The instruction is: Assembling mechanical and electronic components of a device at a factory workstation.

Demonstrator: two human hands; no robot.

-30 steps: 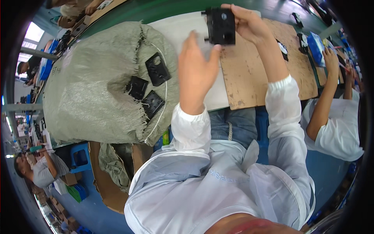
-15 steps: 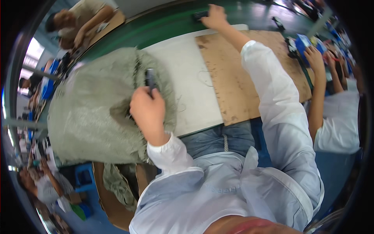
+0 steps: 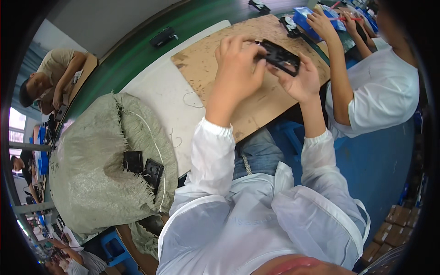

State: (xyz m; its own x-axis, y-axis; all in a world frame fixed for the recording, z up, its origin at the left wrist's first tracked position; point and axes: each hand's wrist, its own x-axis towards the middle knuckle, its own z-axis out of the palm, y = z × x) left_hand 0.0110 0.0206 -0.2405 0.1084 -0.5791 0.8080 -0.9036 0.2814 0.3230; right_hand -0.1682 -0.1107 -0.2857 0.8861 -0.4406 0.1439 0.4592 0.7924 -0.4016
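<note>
Above the brown board (image 3: 208, 68), both my hands are at a black rectangular plastic casing (image 3: 280, 57) with openings in it. My left hand (image 3: 236, 73) pinches its left end between thumb and fingers. At the other end my right hand (image 3: 300, 82) grips it, thumb on the near edge. Motion blurs the casing slightly. On my left lies a large greenish woven sack (image 3: 87, 156). From its torn-looking mouth show two black plastic pieces, one boxy (image 3: 133, 162) and one tilted (image 3: 152, 174); the rest of its inside is hidden.
A black part (image 3: 163, 36) rests on the green conveyor surface (image 3: 137, 59) ahead. Farther right are black-and-white assemblies (image 3: 289, 26) and a blue bin (image 3: 308, 20). A co-worker's arm (image 3: 337, 68) reaches in at right. An opened carton (image 3: 133, 247) stands below the sack.
My right hand has come back from the conveyor, leaving a black part there. My left hand has moved from the sack to the right with a black piece, and both hands have come together. The view has turned.
</note>
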